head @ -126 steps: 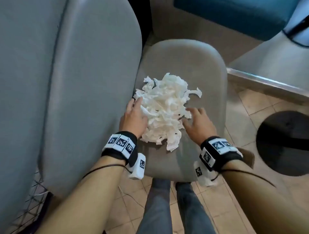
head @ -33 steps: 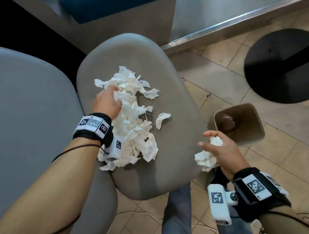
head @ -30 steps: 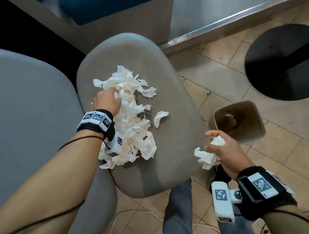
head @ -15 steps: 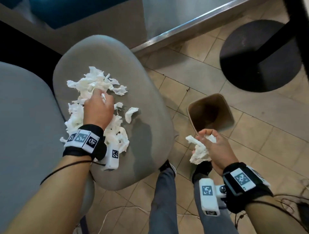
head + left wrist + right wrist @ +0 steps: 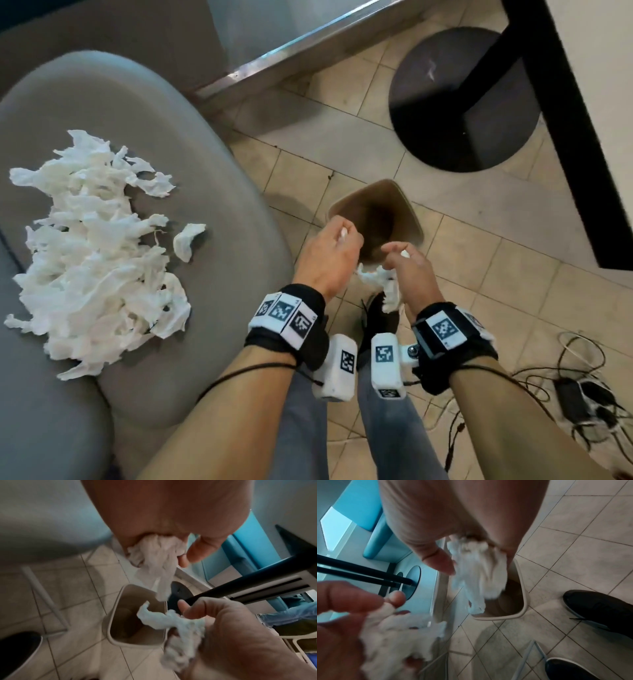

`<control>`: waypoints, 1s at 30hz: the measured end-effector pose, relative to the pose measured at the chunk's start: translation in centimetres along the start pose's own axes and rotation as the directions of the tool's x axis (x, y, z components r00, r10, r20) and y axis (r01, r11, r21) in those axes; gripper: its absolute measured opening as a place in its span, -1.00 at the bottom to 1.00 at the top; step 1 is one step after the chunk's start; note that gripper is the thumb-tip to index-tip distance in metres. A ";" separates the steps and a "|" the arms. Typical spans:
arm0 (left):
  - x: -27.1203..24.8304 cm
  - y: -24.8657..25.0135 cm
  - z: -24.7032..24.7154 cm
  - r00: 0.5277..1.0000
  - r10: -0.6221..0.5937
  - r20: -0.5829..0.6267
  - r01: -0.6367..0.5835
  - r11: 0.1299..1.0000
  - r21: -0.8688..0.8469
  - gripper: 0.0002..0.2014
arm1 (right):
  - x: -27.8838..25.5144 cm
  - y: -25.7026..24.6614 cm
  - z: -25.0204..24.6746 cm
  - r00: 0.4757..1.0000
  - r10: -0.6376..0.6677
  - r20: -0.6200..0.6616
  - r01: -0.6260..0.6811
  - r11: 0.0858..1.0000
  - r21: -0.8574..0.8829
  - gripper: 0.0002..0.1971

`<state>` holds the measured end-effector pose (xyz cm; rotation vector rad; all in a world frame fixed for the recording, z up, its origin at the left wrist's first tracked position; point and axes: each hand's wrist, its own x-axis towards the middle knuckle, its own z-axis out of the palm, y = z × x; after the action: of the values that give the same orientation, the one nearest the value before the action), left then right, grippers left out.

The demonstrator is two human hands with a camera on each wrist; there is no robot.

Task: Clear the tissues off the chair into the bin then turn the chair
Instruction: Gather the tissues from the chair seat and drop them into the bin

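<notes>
A big pile of torn white tissues [image 5: 92, 253] lies on the grey chair seat [image 5: 219, 192] at the left of the head view, with one loose scrap [image 5: 187, 240] beside it. The beige bin [image 5: 411, 219] stands on the floor to the seat's right. My left hand [image 5: 346, 236] grips a bunch of tissues [image 5: 154, 558] just above the bin's near rim [image 5: 116, 616]. Right beside it, my right hand [image 5: 394, 251] grips another bunch [image 5: 479, 572] that hangs over the bin [image 5: 523, 601]. The two hands are nearly touching.
A black round table base [image 5: 462, 99] with its post stands beyond the bin, under a table edge at the right. Cables and an adapter [image 5: 582, 394] lie on the tiles at the right. My dark shoes [image 5: 597, 607] are close to the bin. A metal step edge [image 5: 291, 44] runs behind.
My left hand has lifted a handful off the pile and swung right to the bin. My right hand has carried its bunch forward over the bin. The view has turned right.
</notes>
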<state>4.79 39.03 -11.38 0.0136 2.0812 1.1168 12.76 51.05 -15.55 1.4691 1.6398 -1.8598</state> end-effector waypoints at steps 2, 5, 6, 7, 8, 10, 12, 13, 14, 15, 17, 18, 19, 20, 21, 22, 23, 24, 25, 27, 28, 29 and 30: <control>2.3 -1.3 1.7 0.995 -0.060 0.084 0.063 0.997 -0.035 -0.82 | 2.4 0.5 0.0 0.999 0.045 0.030 -0.045 0.999 -0.013 -0.57; 5.9 -3.3 4.1 0.994 -0.062 0.085 0.063 0.998 -0.014 -0.62 | 6.5 1.7 -0.2 0.999 -0.004 0.034 0.006 0.998 -0.067 -0.47; 7.2 -4.1 4.8 0.996 -0.058 0.065 0.058 0.998 0.001 -0.59 | 8.0 2.2 -0.2 0.998 -0.042 0.045 0.046 0.992 -0.113 -0.47; 8.4 -5.0 5.6 0.998 -0.056 0.038 0.055 0.998 0.020 -0.56 | 9.3 2.5 -0.1 0.995 -0.080 0.058 0.089 0.982 -0.165 -0.47; 9.6 -5.8 6.4 0.998 -0.057 0.011 0.057 0.998 0.041 -0.54 | 10.5 2.9 0.0 0.991 -0.117 0.064 0.128 0.970 -0.207 -0.47; 11.7 -7.4 7.7 0.998 -0.049 -0.034 0.051 0.996 0.070 -0.49 | 13.0 3.5 0.2 0.982 -0.178 0.055 0.186 0.949 -0.253 -0.46; 13.5 -8.8 8.9 0.999 -0.022 -0.045 0.027 0.994 0.102 -0.44 | 15.5 4.3 0.4 0.975 -0.217 0.047 0.220 0.926 -0.307 -0.40; 14.3 -9.3 9.3 0.999 -0.010 -0.037 0.014 0.992 0.128 -0.42 | 16.6 4.7 0.5 0.975 -0.217 0.050 0.221 0.915 -0.339 -0.36; 15.1 -9.8 9.7 1.000 -0.009 -0.020 0.012 0.988 0.151 -0.40 | 17.5 5.0 0.5 0.977 -0.207 0.058 0.214 0.902 -0.375 -0.32; 15.7 -10.3 10.1 1.000 -0.019 0.004 0.018 0.986 0.168 -0.37 | 18.2 5.2 0.4 0.980 -0.185 0.067 0.196 0.888 -0.416 -0.28; 16.7 -11.2 10.8 0.996 -0.068 0.062 0.055 0.979 0.198 -0.29 | 19.1 5.5 0.3 0.987 -0.137 0.085 0.161 0.853 -0.496 -0.23; 16.9 -11.6 11.0 0.992 -0.089 0.090 0.067 0.973 0.222 -0.26 | 19.5 5.6 0.2 0.988 -0.122 0.095 0.154 0.834 -0.530 -0.22; 16.9 -11.9 11.2 0.988 -0.103 0.112 0.073 0.966 0.248 -0.25 | 19.7 5.8 0.0 0.989 -0.109 0.102 0.147 0.817 -0.558 -0.22; 16.8 -12.1 11.3 0.985 -0.115 0.128 0.077 0.961 0.265 -0.25 | 19.8 6.0 -0.2 0.990 -0.097 0.107 0.141 0.805 -0.576 -0.23; 16.5 -12.1 11.3 0.983 -0.123 0.138 0.081 0.958 0.274 -0.25 | 19.7 6.1 -0.4 0.991 -0.083 0.102 0.127 0.803 -0.582 -0.25; 16.1 -12.1 11.2 0.981 -0.129 0.145 0.085 0.958 0.274 -0.26 | 19.5 6.3 -0.7 0.993 -0.074 0.093 0.115 0.808 -0.579 -0.28; 15.6 -12.0 11.0 0.981 -0.130 0.146 0.087 0.959 0.268 -0.28 | 18.9 6.3 -1.0 0.993 -0.075 0.088 0.112 0.814 -0.570 -0.32; 14.9 -11.9 10.8 0.981 -0.133 0.143 0.092 0.962 0.259 -0.30 | 18.2 6.2 -1.3 0.993 -0.078 0.091 0.116 0.818 -0.564 -0.37; 13.9 -11.7 10.5 0.983 -0.131 0.132 0.095 0.964 0.247 -0.32 | 17.3 6.0 -1.6 0.992 -0.080 0.099 0.122 0.822 -0.557 -0.42; 11.5 -11.4 9.7 0.986 -0.120 0.118 0.091 0.970 0.228 -0.34 | 15.1 5.6 -2.0 0.991 -0.066 0.120 0.121 0.830 -0.544 -0.51; 10.1 -11.1 9.1 0.986 -0.112 0.121 0.083 0.972 0.221 -0.36 | 13.8 5.5 -2.3 0.990 -0.052 0.132 0.116 0.829 -0.547 -0.54; 8.5 -10.9 8.5 0.986 -0.103 0.128 0.074 0.975 0.211 -0.39 | 12.5 5.4 -2.6 0.989 -0.040 0.141 0.112 0.822 -0.558 -0.56; 6.8 -10.6 7.7 0.985 -0.102 0.139 0.073 0.977 0.200 -0.41 | 11.1 5.3 -2.8 0.988 -0.028 0.151 0.110 0.814 -0.571 -0.58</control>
<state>8.20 40.28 -25.67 0.0962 2.0288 0.8306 13.04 56.22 -27.06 1.0050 1.9713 -1.2683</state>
